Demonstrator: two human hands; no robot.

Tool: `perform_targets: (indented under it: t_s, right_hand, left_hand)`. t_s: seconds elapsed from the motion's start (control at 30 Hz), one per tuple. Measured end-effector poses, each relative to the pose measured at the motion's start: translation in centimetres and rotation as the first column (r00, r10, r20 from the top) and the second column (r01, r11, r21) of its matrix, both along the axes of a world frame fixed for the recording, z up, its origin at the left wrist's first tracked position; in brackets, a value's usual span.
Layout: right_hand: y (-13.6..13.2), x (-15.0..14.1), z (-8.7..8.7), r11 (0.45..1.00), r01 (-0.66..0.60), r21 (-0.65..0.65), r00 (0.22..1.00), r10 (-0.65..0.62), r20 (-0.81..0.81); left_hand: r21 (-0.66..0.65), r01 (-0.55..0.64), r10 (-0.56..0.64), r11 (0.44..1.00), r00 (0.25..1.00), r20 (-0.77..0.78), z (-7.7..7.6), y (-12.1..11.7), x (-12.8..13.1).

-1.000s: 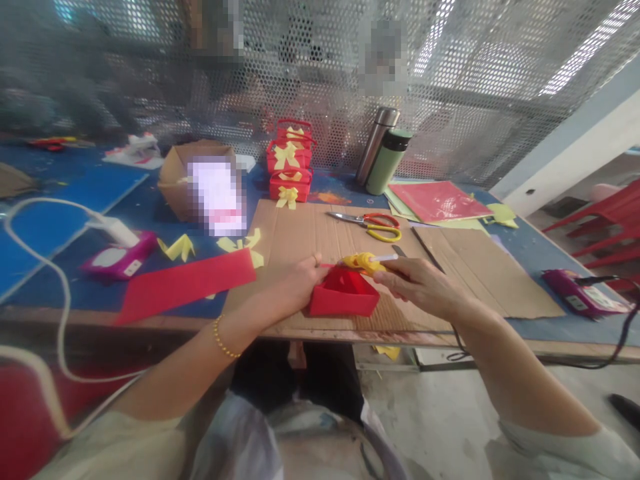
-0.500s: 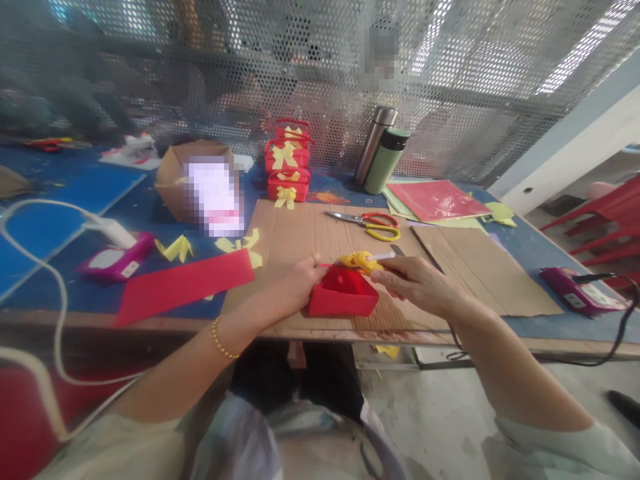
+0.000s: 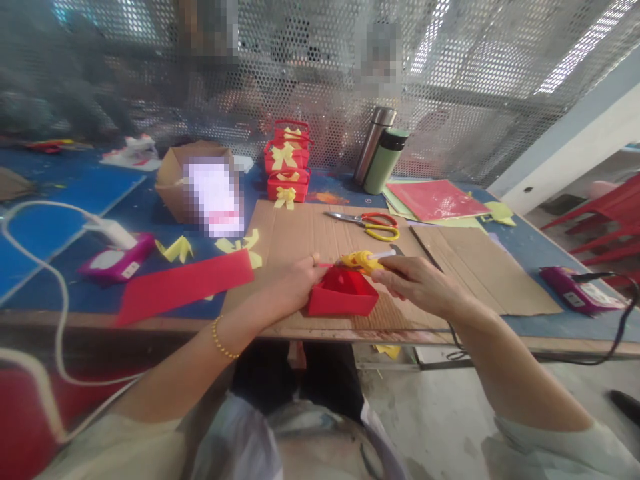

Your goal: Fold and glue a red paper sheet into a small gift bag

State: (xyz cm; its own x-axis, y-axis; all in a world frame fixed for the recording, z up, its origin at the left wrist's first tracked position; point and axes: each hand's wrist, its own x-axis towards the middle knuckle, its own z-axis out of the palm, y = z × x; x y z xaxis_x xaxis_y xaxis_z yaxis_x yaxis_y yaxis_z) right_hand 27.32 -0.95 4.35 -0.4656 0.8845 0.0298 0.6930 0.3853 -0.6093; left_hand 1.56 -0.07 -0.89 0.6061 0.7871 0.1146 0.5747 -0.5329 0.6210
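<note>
A small open red paper box [image 3: 343, 301] rests on the cardboard sheet [image 3: 285, 240] in front of me. My left hand [image 3: 299, 283] is closed at the box's left back corner, pinching its red edge; the fingertips are partly hidden. In my right hand [image 3: 417, 283] is a yellow glue gun [image 3: 361, 261] with a white glue stick out of its back end. The gun's nozzle points left over the back rim of the box, close to my left fingers. Whether the nozzle touches the paper I cannot tell.
Scissors [image 3: 367, 223] lie behind the box. Finished red boxes with yellow bows [image 3: 287, 163] stand at the back. A red strip [image 3: 187, 287] lies left, a cardboard piece [image 3: 480, 267] right. Two flasks [image 3: 386, 160], a phone [image 3: 215, 197] and purple power blocks [image 3: 117, 257] are around.
Almost nothing differs. Both hands, the red box and the glue gun keep nearly the same place.
</note>
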Motion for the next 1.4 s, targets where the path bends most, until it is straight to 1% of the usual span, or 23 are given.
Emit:
perform_targets:
  t_s: [0.13, 0.23, 0.33, 0.4, 0.43, 0.47, 0.5, 0.53, 0.6, 0.7, 0.77, 0.8, 0.87, 0.9, 0.93, 0.97, 1.0, 1.03, 1.07, 1.1, 1.17, 1.23, 1.4]
  right_hand:
    - [-0.7, 0.6, 0.4, 0.999, 0.03, -0.025, 0.992, -0.033, -0.12]
    - [-1.5, 2.0, 0.7, 0.998, 0.063, -0.016, 0.969, -0.065, -0.237]
    - [-2.0, 4.6, 0.6, 0.981, 0.183, 0.068, 0.942, -0.155, -0.296]
    - [-1.8, 6.8, 0.1, 0.938, 0.306, 0.161, 0.916, -0.244, -0.319]
    - [-1.6, 8.0, -0.4, 0.913, 0.348, 0.213, 0.911, -0.276, -0.305]
    - [-1.2, 9.3, -0.9, 0.858, 0.417, 0.299, 0.899, -0.342, -0.274]
    - [-0.8, 10.7, -1.6, 0.812, 0.443, 0.38, 0.897, -0.395, -0.2]
    - [-0.4, 12.0, -2.4, 0.785, 0.442, 0.434, 0.893, -0.429, -0.136]
    - [0.4, 14.7, -4.1, 0.767, 0.445, 0.463, 0.868, -0.496, -0.013]
    - [1.2, 17.9, -6.3, 0.773, 0.461, 0.435, 0.819, -0.56, 0.126]
    - [1.3, 18.7, -6.9, 0.757, 0.464, 0.46, 0.773, -0.6, 0.207]
    - [1.2, 18.6, -6.9, 0.738, 0.457, 0.496, 0.742, -0.624, 0.245]
    - [0.9, 17.0, -6.2, 0.669, 0.404, 0.624, 0.695, -0.668, 0.266]
    - [0.7, 15.5, -5.7, 0.627, 0.352, 0.696, 0.721, -0.655, 0.226]
    - [0.6, 13.7, -5.1, 0.586, 0.301, 0.753, 0.785, -0.601, 0.154]
    - [0.5, 11.7, -4.7, 0.579, 0.245, 0.777, 0.875, -0.477, 0.08]
    - [0.5, 9.5, -4.3, 0.636, 0.171, 0.752, 0.955, -0.294, 0.032]
    - [0.6, 7.4, -4.1, 0.707, 0.079, 0.703, 0.992, -0.124, 0.013]
    - [0.7, 5.3, -4.0, 0.729, -0.015, 0.684, 1.0, 0.015, 0.005]
    - [0.8, 3.4, -4.0, 0.734, -0.091, 0.673, 0.992, 0.123, 0.001]
    - [1.0, 0.6, -4.2, 0.767, -0.168, 0.619, 0.973, 0.228, -0.018]
    - [1.0, -1.0, -4.5, 0.78, -0.221, 0.586, 0.961, 0.277, -0.007]
    - [1.0, -1.6, -5.3, 0.783, -0.314, 0.538, 0.943, 0.321, 0.085]
  left_hand:
    - [0.016, -0.004, 0.004, 1.0, 1.0, -0.002, -0.4, 0.2, 0.0]
    - [0.009, -0.023, 0.024, 1.0, 0.999, -0.023, -0.5, 0.3, 0.0]
    - [0.015, -0.008, 0.008, 1.0, 1.0, -0.008, -0.5, 0.3, 0.0]
    - [0.034, 0.005, -0.005, 0.999, 1.0, 0.007, -0.6, 0.3, -0.1]
    - [0.046, 0.01, -0.01, 0.999, 1.0, 0.015, -0.7, 0.3, -0.2]
    - [0.056, 0.015, -0.017, 0.998, 1.0, 0.023, -0.7, 0.3, -0.3]
    - [0.065, 0.02, -0.022, 0.998, 0.999, 0.031, -0.8, 0.3, -0.3]
    - [0.069, 0.021, -0.024, 0.997, 0.999, 0.038, -0.8, 0.4, -0.4]
    - [0.065, 0.022, -0.025, 0.998, 0.999, 0.045, -0.9, 0.4, -0.5]
    - [0.057, 0.019, -0.021, 0.998, 0.999, 0.031, -0.7, 0.5, -0.4]
    - [0.061, 0.018, -0.019, 0.998, 1.0, 0.013, -0.6, 0.5, -0.4]
    - [0.063, 0.018, -0.019, 0.998, 1.0, 0.005, -0.5, 0.5, -0.4]
    - [0.067, 0.021, -0.021, 0.998, 1.0, -0.005, -0.6, 0.5, -0.4]
    - [0.068, 0.022, -0.022, 0.997, 1.0, -0.005, -0.6, 0.5, -0.5]
    - [0.066, 0.021, -0.021, 0.998, 1.0, -0.003, -0.6, 0.4, -0.5]
    - [0.063, 0.019, -0.019, 0.998, 1.0, 0.001, -0.7, 0.4, -0.5]
    - [0.061, 0.016, -0.017, 0.998, 1.0, 0.008, -0.7, 0.4, -0.5]
    - [0.06, 0.014, -0.015, 0.998, 1.0, 0.016, -0.6, 0.4, -0.5]
    - [0.061, 0.015, -0.016, 0.998, 1.0, 0.024, -0.6, 0.3, -0.5]
    - [0.063, 0.016, -0.018, 0.998, 0.999, 0.031, -0.5, 0.3, -0.4]
    - [0.064, 0.018, -0.02, 0.998, 0.999, 0.035, -0.3, 0.2, -0.3]
    - [0.055, 0.012, -0.013, 0.998, 1.0, 0.014, -0.1, 0.1, -0.2]
    - [0.016, -0.021, 0.022, 1.0, 0.998, -0.056, 0.3, -0.2, 0.0]
